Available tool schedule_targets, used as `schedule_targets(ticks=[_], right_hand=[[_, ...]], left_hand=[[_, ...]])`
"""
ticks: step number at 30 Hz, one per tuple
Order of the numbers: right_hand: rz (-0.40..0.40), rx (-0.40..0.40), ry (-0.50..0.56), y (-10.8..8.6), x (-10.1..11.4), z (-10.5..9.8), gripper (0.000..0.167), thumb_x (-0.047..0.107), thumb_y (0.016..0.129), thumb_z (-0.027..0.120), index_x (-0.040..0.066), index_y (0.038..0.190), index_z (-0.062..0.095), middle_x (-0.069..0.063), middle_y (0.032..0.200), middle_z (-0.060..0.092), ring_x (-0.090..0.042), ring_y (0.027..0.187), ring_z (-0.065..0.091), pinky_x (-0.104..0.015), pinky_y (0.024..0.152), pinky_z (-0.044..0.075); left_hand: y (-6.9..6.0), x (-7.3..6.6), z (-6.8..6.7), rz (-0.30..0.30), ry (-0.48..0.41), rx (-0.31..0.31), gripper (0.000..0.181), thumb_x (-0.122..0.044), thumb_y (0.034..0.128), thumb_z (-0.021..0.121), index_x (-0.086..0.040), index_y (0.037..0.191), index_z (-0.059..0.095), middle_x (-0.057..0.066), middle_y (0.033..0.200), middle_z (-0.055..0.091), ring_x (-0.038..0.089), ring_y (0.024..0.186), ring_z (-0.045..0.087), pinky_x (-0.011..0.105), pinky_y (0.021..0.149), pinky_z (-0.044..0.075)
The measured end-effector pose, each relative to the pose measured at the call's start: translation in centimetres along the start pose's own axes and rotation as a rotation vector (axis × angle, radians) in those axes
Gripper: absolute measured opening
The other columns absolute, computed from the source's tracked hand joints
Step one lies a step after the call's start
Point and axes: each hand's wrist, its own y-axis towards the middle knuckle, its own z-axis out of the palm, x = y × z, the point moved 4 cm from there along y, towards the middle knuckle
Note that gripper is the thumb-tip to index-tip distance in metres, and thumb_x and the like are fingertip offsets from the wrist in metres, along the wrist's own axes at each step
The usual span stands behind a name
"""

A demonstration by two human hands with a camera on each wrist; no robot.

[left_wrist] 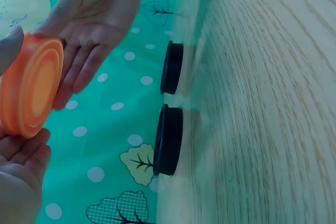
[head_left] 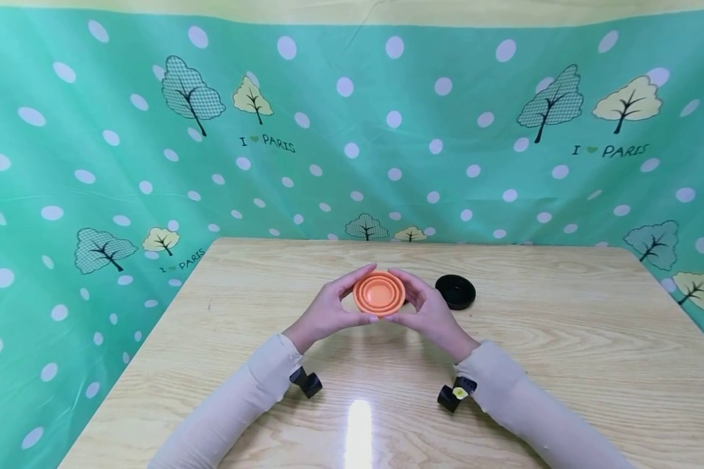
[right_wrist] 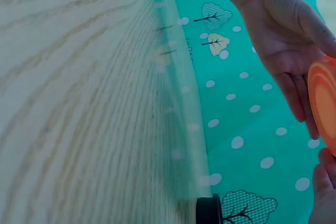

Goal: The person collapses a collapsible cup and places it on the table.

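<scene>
An orange collapsible cup [head_left: 379,294], folded flat into concentric rings, is held up above the table between both hands. My left hand [head_left: 327,312] grips its left rim, thumb at the near edge and fingers along the far edge. On the opposite side my right hand [head_left: 437,317] holds the rim in the same way. The left wrist view catches the orange cup [left_wrist: 39,85] tilted on edge, its ringed side showing. Beyond the right hand lies a round black dish-like piece [head_left: 455,292]. A second black piece [left_wrist: 172,67] appears in the left wrist view; the right hand mostly hides it from the head view.
The wooden table [head_left: 258,273] reaches back to a green dotted curtain [head_left: 393,137] printed with trees. A small black wrist camera [head_left: 307,383] is strapped at the left sleeve, and another black camera [head_left: 449,397] at the right sleeve.
</scene>
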Motion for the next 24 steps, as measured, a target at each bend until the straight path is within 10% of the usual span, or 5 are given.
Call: schedule_targets(ticks=[10, 24], right_hand=[[-0.023, 0.007, -0.084, -0.2, 0.2, 0.3, 0.079, 0.004, 0.074, 0.079, 0.005, 0.142, 0.037, -0.011, 0.139, 0.047, -0.021, 0.129, 0.044, -0.029, 0.108, 0.032], [0.028, 0.023, -0.057, -0.6, 0.3, -0.7, 0.076, 0.010, 0.080, 0.076, 0.005, 0.144, 0.035, -0.010, 0.146, 0.040, -0.024, 0.133, 0.039, -0.026, 0.105, 0.037]], left_hand=[[0.0, 0.1, 0.2, 0.078, 0.076, -0.011, 0.087, -0.012, 0.0698, 0.084, -0.011, 0.144, 0.039, 0.003, 0.144, 0.042, 0.019, 0.129, 0.043, 0.038, 0.106, 0.036], [0.0, 1.8, -0.2, -0.057, 0.008, -0.154, 0.075, -0.020, 0.0719, 0.083, -0.014, 0.138, 0.049, 0.003, 0.140, 0.048, 0.018, 0.124, 0.049, 0.029, 0.102, 0.040]])
